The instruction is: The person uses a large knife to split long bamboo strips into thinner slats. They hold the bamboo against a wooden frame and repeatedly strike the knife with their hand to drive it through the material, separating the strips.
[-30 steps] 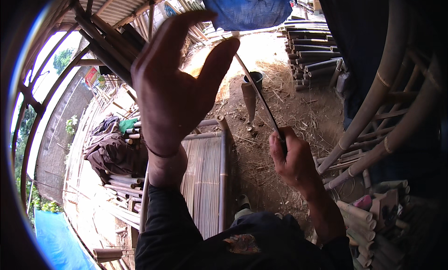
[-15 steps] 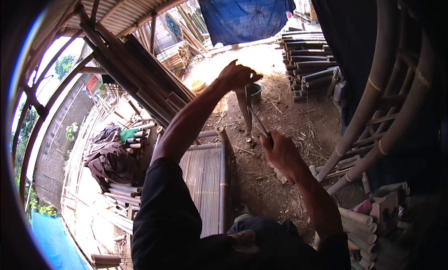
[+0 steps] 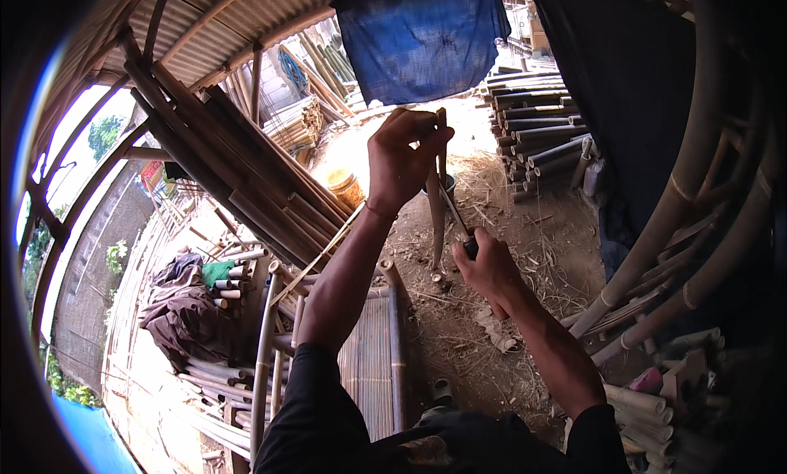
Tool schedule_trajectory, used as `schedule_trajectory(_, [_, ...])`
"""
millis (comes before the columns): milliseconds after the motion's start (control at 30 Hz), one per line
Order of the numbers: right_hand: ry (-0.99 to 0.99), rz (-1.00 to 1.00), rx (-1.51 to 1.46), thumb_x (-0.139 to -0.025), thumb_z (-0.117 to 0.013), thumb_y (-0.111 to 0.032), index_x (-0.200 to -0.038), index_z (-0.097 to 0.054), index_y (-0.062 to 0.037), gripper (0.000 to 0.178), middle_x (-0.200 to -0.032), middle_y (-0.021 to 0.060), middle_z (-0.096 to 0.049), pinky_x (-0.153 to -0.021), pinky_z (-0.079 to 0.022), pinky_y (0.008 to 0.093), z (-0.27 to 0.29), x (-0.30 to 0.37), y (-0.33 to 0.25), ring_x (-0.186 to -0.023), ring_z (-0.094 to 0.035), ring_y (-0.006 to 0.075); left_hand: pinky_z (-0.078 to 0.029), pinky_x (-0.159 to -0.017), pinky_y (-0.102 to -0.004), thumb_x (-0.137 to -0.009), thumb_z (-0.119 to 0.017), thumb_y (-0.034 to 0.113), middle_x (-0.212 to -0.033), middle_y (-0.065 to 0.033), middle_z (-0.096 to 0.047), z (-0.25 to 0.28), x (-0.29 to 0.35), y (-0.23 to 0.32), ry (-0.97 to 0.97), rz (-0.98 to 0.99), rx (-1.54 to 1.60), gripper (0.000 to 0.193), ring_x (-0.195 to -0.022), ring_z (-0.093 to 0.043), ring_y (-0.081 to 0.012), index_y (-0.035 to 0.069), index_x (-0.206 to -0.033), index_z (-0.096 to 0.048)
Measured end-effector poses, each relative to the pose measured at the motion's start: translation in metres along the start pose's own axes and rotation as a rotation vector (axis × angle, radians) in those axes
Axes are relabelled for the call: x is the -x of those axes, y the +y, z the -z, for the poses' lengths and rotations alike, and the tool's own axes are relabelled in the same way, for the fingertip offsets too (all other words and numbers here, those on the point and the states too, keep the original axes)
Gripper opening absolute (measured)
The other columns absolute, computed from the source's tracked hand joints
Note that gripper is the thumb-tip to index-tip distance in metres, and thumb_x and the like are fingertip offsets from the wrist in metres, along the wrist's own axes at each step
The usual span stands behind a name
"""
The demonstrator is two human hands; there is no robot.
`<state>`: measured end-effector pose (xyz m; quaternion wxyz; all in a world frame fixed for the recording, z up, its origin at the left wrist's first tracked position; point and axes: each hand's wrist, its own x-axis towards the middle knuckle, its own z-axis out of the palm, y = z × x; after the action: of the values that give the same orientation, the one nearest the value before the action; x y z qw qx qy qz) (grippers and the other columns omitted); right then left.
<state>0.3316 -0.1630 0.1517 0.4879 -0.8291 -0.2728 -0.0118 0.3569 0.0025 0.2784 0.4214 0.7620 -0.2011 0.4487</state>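
My left hand (image 3: pixel 399 157) is raised in front of me, thumb and fingers closed on the upper end of an upright bamboo piece (image 3: pixel 435 224). The piece narrows towards its lower end, close above the dirt floor. Lower and to the right, my right hand (image 3: pixel 487 265) grips the dark handle of a knife (image 3: pixel 453 209). Its thin blade slants up and left, with its tip against or just beside the bamboo; which one I cannot tell. Behind the bamboo piece stands a dark bucket (image 3: pixel 448 183), partly hidden.
A slatted bamboo bench (image 3: pixel 366 367) stands below my left forearm. Long poles (image 3: pixel 246 162) lean at the left. Cut bamboo is stacked (image 3: pixel 537 125) at the far right, and curved bamboo framework (image 3: pixel 648 252) stands at the right. Shavings litter the dirt floor (image 3: pixel 525 244). A yellow bucket (image 3: pixel 344 185) stands beyond.
My left hand has come nearer and turned, its fingers now closed at the bamboo's top. My right hand keeps the knife in about the same place. The whole view has shifted slightly.
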Motion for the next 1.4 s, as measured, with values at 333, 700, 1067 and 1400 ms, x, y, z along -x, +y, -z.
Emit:
schedule_trajectory(333, [-0.012,0.014,0.084,-0.090,-0.057,-0.024,-0.089,-0.053,0.0060,0.030,-0.068,0.0170,-0.060,-0.061,-0.048,0.0407,0.047,-0.093,-0.085,-0.065,-0.064,0.0288,-0.045,-0.050,-0.0247,-0.081,-0.072,0.014,-0.064,-0.0006,-0.057,0.021,-0.161,-0.018,0.114,0.095,0.283,0.017,-0.055,-0.053,-0.0081,0.001,-0.077,-0.062])
schedule_trajectory(700, [-0.030,-0.093,-0.033,-0.092,-0.055,-0.025,-0.089,-0.054,0.0044,0.029,-0.061,0.0083,-0.057,-0.039,-0.046,0.0297,-0.030,-0.126,-0.049,-0.044,-0.055,0.0159,-0.043,-0.050,-0.0261,-0.077,-0.072,0.007,-0.064,-0.0030,-0.060,0.044,-0.191,-0.059,0.149,-0.001,0.306,0.013,-0.055,-0.054,-0.0108,-0.003,-0.072,-0.066])
schedule_trajectory(1067, [-0.047,-0.226,0.329,-0.083,-0.059,-0.027,-0.083,-0.056,0.0043,0.032,-0.059,0.0149,-0.060,-0.051,-0.050,0.0396,-0.091,-0.163,0.039,-0.054,-0.063,0.0267,-0.051,-0.065,-0.0284,-0.074,-0.080,0.025,-0.077,-0.0111,-0.070,0.053,-0.066,-0.170,-0.315,0.267,0.147,0.039,-0.069,-0.065,-0.0137,-0.007,-0.092,-0.066])
schedule_trajectory(1400, [-0.152,-0.150,0.380,-0.084,-0.055,-0.022,-0.094,-0.055,0.0098,0.033,-0.077,0.0276,-0.065,-0.066,-0.056,0.0431,-0.090,-0.188,0.029,-0.074,-0.068,0.0381,-0.044,-0.052,-0.0233,-0.076,-0.077,0.012,-0.068,-0.0034,-0.063,0.004,-0.025,-0.217,0.152,0.420,0.235,0.019,-0.058,-0.055,-0.0074,-0.002,-0.082,-0.066])
